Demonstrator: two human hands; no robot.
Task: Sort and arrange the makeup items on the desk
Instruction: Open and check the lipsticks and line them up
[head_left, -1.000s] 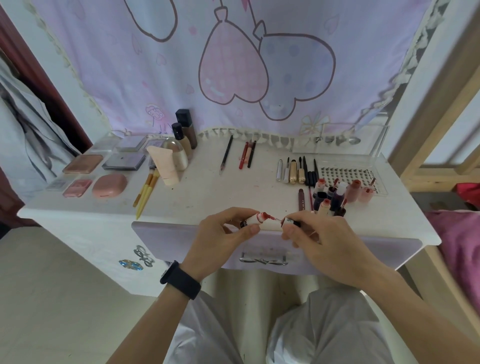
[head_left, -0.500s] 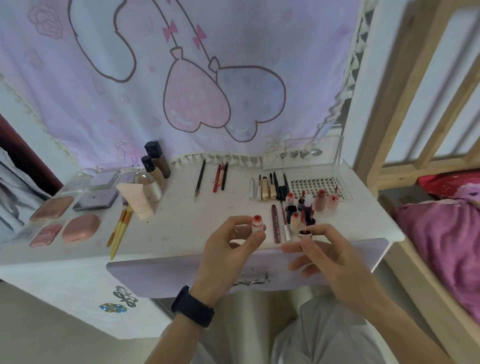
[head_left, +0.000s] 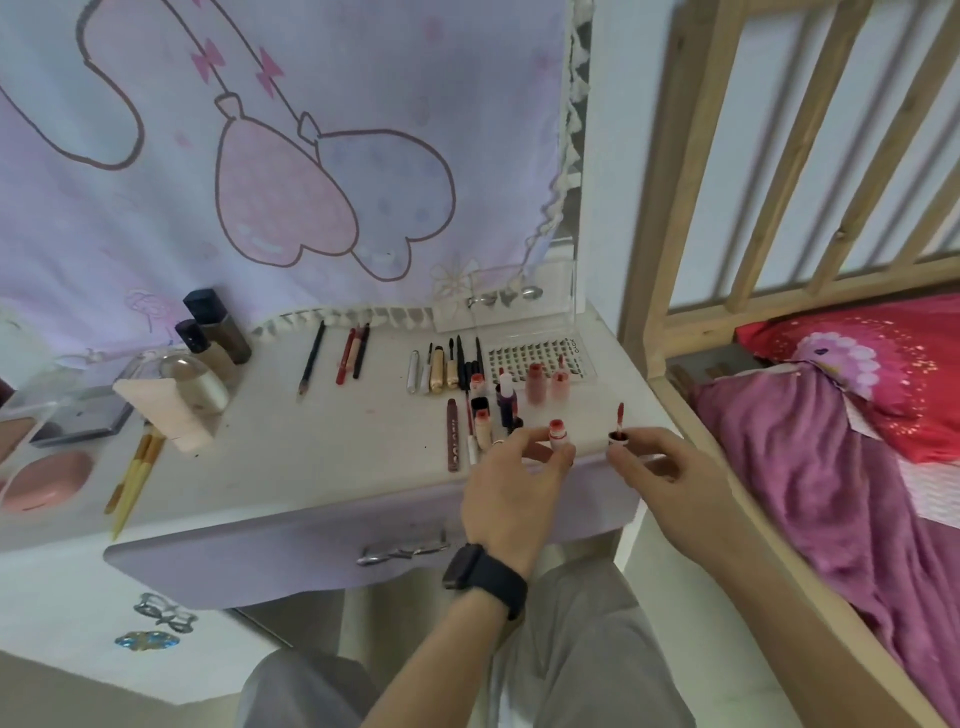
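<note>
Head view. Pinches an open tube (head_left: 558, 439) upright in the left hand (head_left: 511, 486), thumb and fingers curled round it, right at the desk (head_left: 322, 467) front edge. Pinches a cap (head_left: 618, 439) in the right hand (head_left: 670, 483), red wand pointing up, also at the desk's front edge, just beside the tube and apart from it. Hides with the left fingers part of a tight cluster of small tubes toward the desk's right; too crowded to count.

Elsewhere on the desk:
- two pink tubes (head_left: 535, 382) upright at the right back, beside one clear tray (head_left: 540, 353)
- one dark pencil (head_left: 311, 358) at mid-back, with three more (head_left: 353, 353) just to its right
- two dark-capped bottles (head_left: 213, 332) at the left back
- one domed bottle (head_left: 195, 384) and one pale wedge (head_left: 166, 413) just in front of those
- two yellow brushes (head_left: 130, 483) near the left front
- one pink compact (head_left: 47, 480) at the far left
- one brown stick (head_left: 453, 436) lying flat near the front, right of the middle
</note>
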